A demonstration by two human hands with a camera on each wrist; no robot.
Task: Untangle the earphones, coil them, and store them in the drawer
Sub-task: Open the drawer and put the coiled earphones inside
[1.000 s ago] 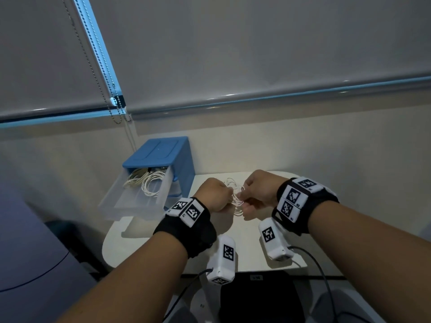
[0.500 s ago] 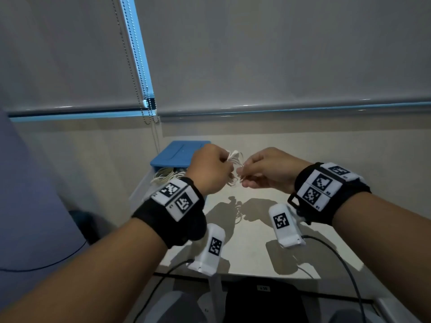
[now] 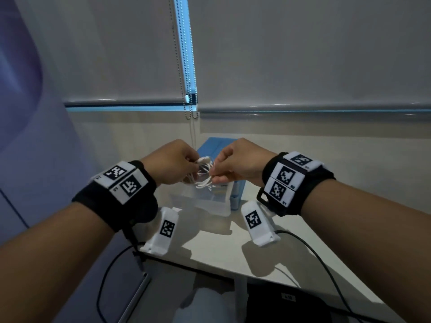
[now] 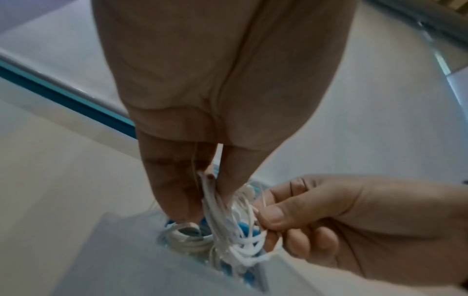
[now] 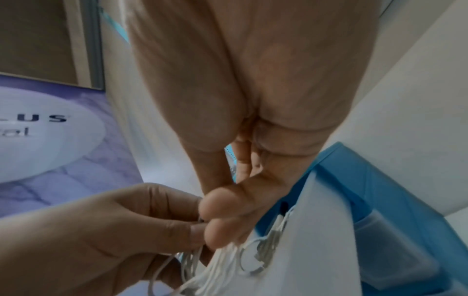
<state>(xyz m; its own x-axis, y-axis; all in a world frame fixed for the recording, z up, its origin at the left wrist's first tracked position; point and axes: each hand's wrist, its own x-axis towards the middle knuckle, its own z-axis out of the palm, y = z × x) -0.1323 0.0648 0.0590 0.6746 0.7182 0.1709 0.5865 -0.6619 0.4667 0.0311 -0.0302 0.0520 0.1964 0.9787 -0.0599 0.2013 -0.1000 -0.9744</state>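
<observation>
Earphones (image 3: 203, 174) hang bunched between your 2 hands, up above the open drawer (image 3: 200, 202) on the desk (image 3: 224, 250). Your left hand (image 3: 172, 162) has a tight grip, pinching the white loops; your right hand (image 3: 236, 163) pinches strands from the other side.

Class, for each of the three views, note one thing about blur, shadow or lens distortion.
Head view: the blind rails bow, and hard shadows fall on the table. Left wrist view: the earphones smear. Right wrist view: the blue drawer unit looks soft.
</observation>
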